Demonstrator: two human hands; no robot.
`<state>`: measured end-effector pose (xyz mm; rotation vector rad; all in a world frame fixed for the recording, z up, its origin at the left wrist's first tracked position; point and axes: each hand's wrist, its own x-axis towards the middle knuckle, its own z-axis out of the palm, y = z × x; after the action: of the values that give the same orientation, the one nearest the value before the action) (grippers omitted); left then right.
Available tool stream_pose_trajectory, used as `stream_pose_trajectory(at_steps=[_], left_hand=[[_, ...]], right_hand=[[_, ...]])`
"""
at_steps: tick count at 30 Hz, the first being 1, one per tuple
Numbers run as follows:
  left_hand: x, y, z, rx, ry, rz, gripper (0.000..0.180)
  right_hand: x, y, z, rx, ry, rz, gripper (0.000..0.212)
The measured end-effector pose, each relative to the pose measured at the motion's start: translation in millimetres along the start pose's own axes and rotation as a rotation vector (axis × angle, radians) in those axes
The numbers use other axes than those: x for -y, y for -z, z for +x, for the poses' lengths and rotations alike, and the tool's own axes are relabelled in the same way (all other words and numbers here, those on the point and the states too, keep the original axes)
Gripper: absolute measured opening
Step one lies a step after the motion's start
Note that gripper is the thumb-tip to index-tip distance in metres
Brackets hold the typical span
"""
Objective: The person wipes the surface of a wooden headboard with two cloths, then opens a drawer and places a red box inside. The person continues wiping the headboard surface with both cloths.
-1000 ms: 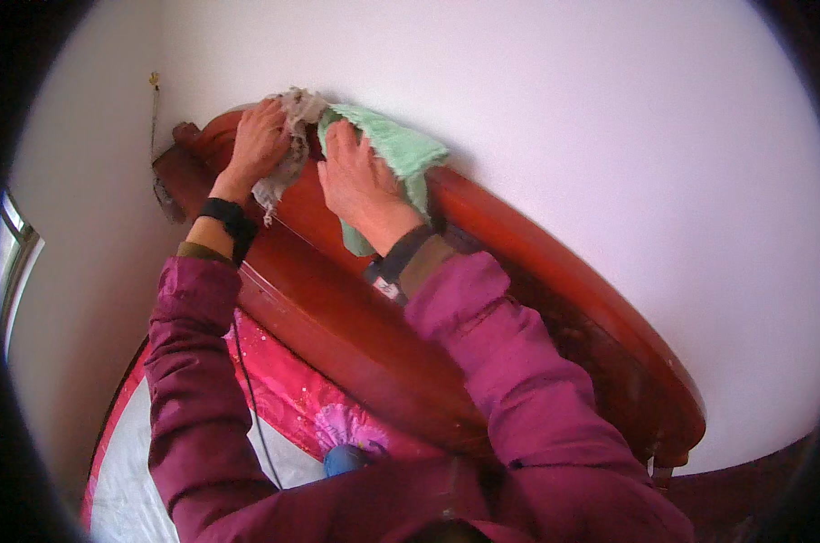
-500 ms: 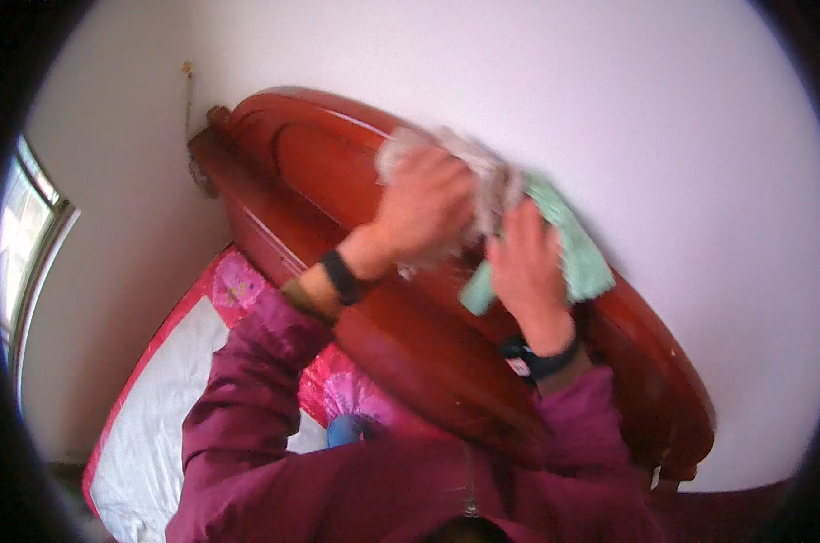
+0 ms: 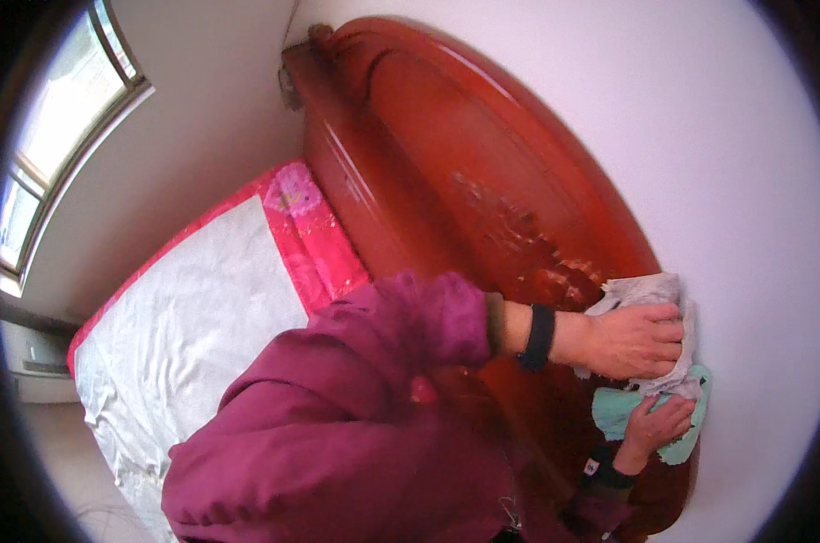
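Observation:
My left hand (image 3: 634, 341) is curled over a greyish-white cloth (image 3: 643, 290), pressing it against the top edge of a reddish-brown wooden headboard (image 3: 410, 100). Just below it, my right hand (image 3: 656, 423) grips a light green cloth (image 3: 613, 412) on the same edge, near the headboard's right end. The two cloths touch where the hands come close together. Carved relief (image 3: 523, 231) shows on the headboard's middle panel. Dark bands circle both wrists.
A bed with a white sheet (image 3: 193, 299) and a pink-red flowered border (image 3: 315, 240) extends to the left. A white wall (image 3: 699, 136) stands right behind the headboard. At far left is a window (image 3: 71, 100), with a white cabinet-like unit (image 3: 43, 366) low beneath it.
Both hands and their cloths have moved right and nearer along the headboard's top edge, from its middle toward its right end. The view has swung, showing more of the bed and window.

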<state>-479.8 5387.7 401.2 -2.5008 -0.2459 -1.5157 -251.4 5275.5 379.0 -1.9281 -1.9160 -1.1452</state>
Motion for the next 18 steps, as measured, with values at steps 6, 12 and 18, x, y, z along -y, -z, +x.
stream_pose_trajectory(at_steps=[6,12,18], left_hand=[[32.3,3.5,-24.1,0.058,-0.043,0.104,0.010],[78.9,26.0,-95.6,0.084,0.022,0.164,0.018],[130.2,84.6,-151.8,0.141,0.146,0.353,0.021]], right_hand=[[31.1,-22.7,21.4,-0.144,0.105,0.070,0.038],[122.6,-68.5,29.3,-0.252,0.197,0.093,0.039],[212.2,-73.9,63.9,-0.267,0.184,0.250,0.045]])
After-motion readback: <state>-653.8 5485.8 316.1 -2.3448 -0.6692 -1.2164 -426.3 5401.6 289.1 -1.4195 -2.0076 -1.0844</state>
